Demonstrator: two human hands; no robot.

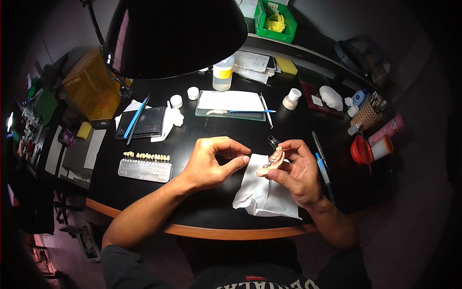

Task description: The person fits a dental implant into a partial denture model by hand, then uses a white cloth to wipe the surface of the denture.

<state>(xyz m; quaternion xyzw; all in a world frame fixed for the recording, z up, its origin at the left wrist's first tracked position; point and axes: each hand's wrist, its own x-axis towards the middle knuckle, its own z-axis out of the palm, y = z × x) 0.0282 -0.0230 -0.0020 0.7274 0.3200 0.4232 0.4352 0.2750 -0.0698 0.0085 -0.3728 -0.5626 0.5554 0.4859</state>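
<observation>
My right hand [301, 176] holds a dental model [271, 165], a pinkish-beige cast with several grey teeth along its ridge. Its thumb presses the near side while the fingers wrap behind. To the left, my left hand [214, 161] has thumb and forefinger brought together in a pinch, close to the model but apart from it. Whatever the pinch holds, if anything, is too small or hidden to tell. Beneath the model lies a crumpled white paper tissue [262, 200] on the black table [211, 212]. A small dark metal tool [273, 141] shows just behind the model.
A tooth shade guide [145, 168] lies at left. Behind it, brushes [136, 120] rest on a black case. A glass slab [236, 114], bottle [223, 74] and small jar [291, 99] stand farther back. Pens [322, 168] lie at right. A black lamp shade [175, 38] overhangs the back.
</observation>
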